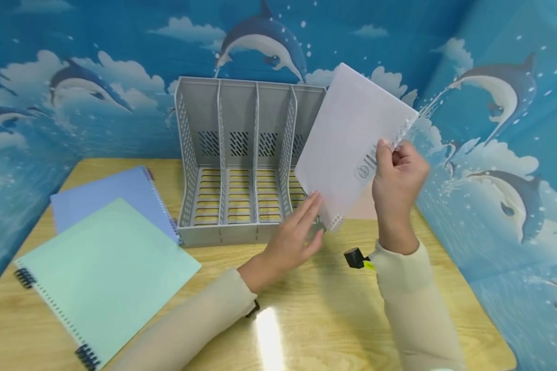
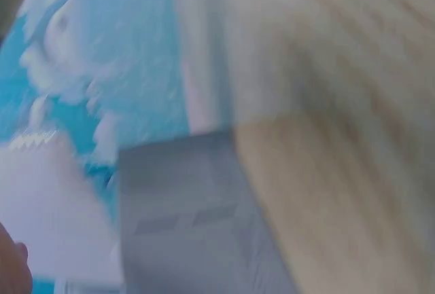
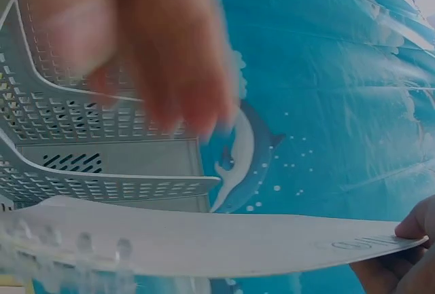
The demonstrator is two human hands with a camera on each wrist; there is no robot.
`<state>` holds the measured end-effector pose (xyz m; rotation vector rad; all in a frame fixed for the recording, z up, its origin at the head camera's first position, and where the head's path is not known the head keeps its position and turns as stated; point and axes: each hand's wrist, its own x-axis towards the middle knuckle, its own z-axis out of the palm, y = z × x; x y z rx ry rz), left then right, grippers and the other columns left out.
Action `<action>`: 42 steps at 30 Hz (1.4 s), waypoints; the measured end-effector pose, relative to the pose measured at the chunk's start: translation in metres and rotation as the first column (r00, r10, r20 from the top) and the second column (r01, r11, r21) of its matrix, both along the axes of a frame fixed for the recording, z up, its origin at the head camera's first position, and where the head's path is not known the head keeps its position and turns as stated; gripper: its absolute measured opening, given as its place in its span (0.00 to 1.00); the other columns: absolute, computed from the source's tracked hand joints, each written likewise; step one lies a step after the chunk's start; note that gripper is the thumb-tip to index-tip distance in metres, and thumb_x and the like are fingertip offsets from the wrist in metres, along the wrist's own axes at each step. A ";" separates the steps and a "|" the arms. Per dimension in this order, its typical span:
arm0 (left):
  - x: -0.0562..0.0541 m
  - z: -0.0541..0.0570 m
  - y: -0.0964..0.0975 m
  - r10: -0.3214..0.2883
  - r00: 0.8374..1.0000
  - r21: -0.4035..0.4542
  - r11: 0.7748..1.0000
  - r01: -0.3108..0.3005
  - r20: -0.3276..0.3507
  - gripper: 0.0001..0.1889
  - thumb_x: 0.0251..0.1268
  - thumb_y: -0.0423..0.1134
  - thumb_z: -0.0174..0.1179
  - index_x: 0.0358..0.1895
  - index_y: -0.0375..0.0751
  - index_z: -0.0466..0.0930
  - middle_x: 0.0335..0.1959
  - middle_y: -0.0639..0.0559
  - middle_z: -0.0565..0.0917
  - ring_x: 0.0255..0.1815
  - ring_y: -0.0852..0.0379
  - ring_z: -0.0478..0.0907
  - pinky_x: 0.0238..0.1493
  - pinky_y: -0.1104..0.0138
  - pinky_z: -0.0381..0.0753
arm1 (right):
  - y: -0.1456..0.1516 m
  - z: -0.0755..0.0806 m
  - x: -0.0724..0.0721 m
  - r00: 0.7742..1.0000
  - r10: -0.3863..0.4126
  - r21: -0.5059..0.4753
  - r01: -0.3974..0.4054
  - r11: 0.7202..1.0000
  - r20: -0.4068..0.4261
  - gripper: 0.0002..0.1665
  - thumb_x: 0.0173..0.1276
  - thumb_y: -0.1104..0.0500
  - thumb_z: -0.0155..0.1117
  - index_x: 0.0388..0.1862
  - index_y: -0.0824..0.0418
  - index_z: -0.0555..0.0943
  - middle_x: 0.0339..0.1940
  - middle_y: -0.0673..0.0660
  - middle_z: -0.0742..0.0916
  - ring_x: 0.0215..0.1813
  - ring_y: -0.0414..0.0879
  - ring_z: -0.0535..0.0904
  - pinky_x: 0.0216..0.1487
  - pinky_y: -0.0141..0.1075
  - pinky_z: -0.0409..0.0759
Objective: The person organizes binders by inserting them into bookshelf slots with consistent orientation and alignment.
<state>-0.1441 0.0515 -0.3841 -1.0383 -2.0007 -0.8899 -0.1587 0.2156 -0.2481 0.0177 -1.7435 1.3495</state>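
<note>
Fingers of the right hand (image 1: 399,180) pinched the white ring-bound notebook (image 1: 345,129) at its 4 o'clock edge (head view, 12 = far side), while the left hand (image 1: 292,239), fingers straight, lay at the notebook's 7 o'clock side, contact not determinable. The white notebook was tilted at the 3 o'clock end of the grey organizer (image 1: 232,235), partly hiding that end compartment. At 8 o'clock from the organizer, a green notebook (image 1: 109,273) overlapped a blue notebook (image 1: 107,196) on the wood-grain surface (image 1: 320,319); dolphin-print backdrop (image 1: 134,31) at 12 o'clock.
</note>
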 end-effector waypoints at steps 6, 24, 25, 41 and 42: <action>-0.017 0.025 -0.054 0.148 0.985 0.344 0.924 -0.169 0.085 0.31 0.56 0.27 0.57 0.66 0.24 0.66 0.63 0.31 0.73 0.64 0.39 0.71 0.65 0.56 0.72 | 0.000 -0.008 -0.008 0.999 0.005 0.021 -0.005 1.000 -0.034 0.12 0.69 0.62 0.61 0.36 0.71 0.86 0.23 0.57 0.87 0.22 0.36 0.80 0.19 0.23 0.70; -0.051 0.011 -0.224 0.393 0.367 -0.221 0.875 -0.430 0.843 0.38 0.75 0.40 0.40 0.76 0.30 0.28 0.74 0.25 0.49 0.71 0.27 0.51 0.69 0.38 0.54 | -0.018 -0.034 -0.043 0.997 0.009 0.001 -0.009 1.000 -0.073 0.13 0.69 0.65 0.59 0.39 0.77 0.84 0.33 0.68 0.88 0.29 0.38 0.84 0.28 0.23 0.79; -0.052 0.009 -0.225 0.358 0.355 -0.201 0.890 -0.409 0.864 0.36 0.75 0.39 0.37 0.76 0.30 0.29 0.73 0.26 0.52 0.71 0.27 0.54 0.69 0.39 0.55 | -0.019 -0.036 -0.045 0.997 0.006 0.005 -0.006 1.000 -0.075 0.13 0.69 0.65 0.58 0.38 0.76 0.84 0.33 0.68 0.88 0.28 0.38 0.84 0.26 0.23 0.78; -0.057 -0.015 -0.209 -0.031 0.269 0.126 0.930 -0.345 0.963 0.30 0.77 0.35 0.31 0.79 0.45 0.37 0.77 0.36 0.49 0.76 0.35 0.48 0.74 0.43 0.48 | -0.029 -0.065 -0.067 0.996 -0.083 0.077 0.085 0.993 -0.028 0.12 0.69 0.65 0.58 0.38 0.75 0.84 0.31 0.67 0.88 0.28 0.44 0.82 0.26 0.20 0.73; -0.057 -0.015 -0.209 -0.031 0.268 0.127 0.929 -0.347 0.963 0.30 0.77 0.35 0.31 0.79 0.46 0.37 0.77 0.36 0.49 0.76 0.35 0.47 0.74 0.42 0.47 | -0.029 -0.066 -0.068 0.996 -0.089 0.084 0.090 0.992 -0.025 0.12 0.69 0.65 0.58 0.37 0.75 0.84 0.31 0.67 0.88 0.27 0.45 0.82 0.25 0.20 0.72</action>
